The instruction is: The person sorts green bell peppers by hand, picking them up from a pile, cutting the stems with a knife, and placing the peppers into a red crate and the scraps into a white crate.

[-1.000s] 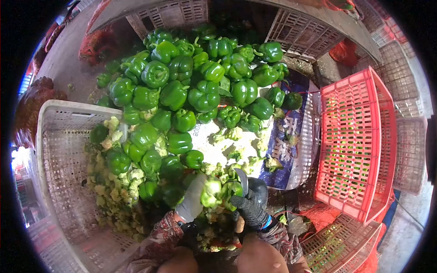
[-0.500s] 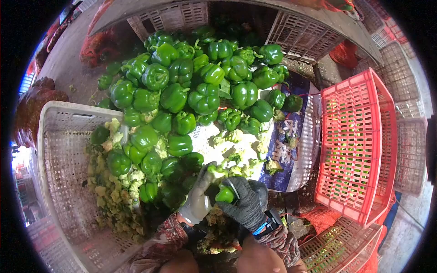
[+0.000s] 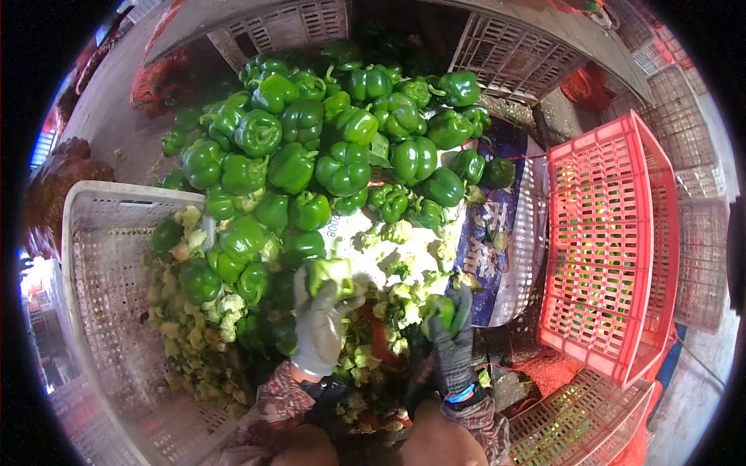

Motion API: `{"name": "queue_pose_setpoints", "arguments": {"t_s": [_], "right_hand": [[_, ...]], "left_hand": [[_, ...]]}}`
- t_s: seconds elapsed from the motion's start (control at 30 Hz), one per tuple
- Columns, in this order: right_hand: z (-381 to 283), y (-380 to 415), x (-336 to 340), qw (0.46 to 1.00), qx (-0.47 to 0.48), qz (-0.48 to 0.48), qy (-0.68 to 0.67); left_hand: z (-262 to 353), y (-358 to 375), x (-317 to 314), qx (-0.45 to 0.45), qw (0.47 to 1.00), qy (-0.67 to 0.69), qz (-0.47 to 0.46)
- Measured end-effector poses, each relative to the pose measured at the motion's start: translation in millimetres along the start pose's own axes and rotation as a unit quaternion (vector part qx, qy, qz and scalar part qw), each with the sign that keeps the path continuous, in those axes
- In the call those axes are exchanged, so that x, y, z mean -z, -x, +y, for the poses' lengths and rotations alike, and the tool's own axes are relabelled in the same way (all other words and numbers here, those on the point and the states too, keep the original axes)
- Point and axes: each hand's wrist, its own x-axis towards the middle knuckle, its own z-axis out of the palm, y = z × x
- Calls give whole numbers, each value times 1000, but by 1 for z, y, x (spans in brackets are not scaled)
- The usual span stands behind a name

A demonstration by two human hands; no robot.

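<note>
My left hand (image 3: 317, 334), in a pale glove, is closed around a green bell pepper (image 3: 332, 272) whose upper side is brightly lit. To its right, my right hand (image 3: 452, 349), in a dark grey glove, grips a green pepper piece (image 3: 441, 313). No knife blade can be made out in it now. Beyond both hands rises a heap of whole green bell peppers (image 3: 342, 167). Pale pepper cores and scraps (image 3: 400, 272) lie between and in front of my hands, on a white and blue printed sack (image 3: 486, 256).
A whitish perforated crate (image 3: 101, 311) on the left holds many pepper cores (image 3: 194, 349). A red crate (image 3: 594, 248) stands tilted on the right, with green showing through its slats. Another crate (image 3: 579, 419) and red netting (image 3: 548, 373) lie at lower right.
My hands have moved apart. The left went up and left with a pepper; the right moved right, holding a green piece. The thin blade seen earlier by the right hand no longer shows.
</note>
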Motion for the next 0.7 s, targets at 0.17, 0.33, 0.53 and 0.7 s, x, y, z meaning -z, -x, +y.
{"name": "queue_pose_setpoints", "arguments": {"t_s": [0.17,0.33,0.53,0.7], "right_hand": [[-41,-1,-29,962,98,-20,254],[-8,-7,-27,985,64,-42,157],[-25,-33,-20,975,121,73,169],[-40,-26,-16,966,18,-113,234]], "left_hand": [[-47,2,10,-12,996,-39,-80],[-29,15,2,-70,968,-176,-162],[-32,-7,9,-93,975,-135,-153],[-37,-2,13,-158,917,-279,-237]]}}
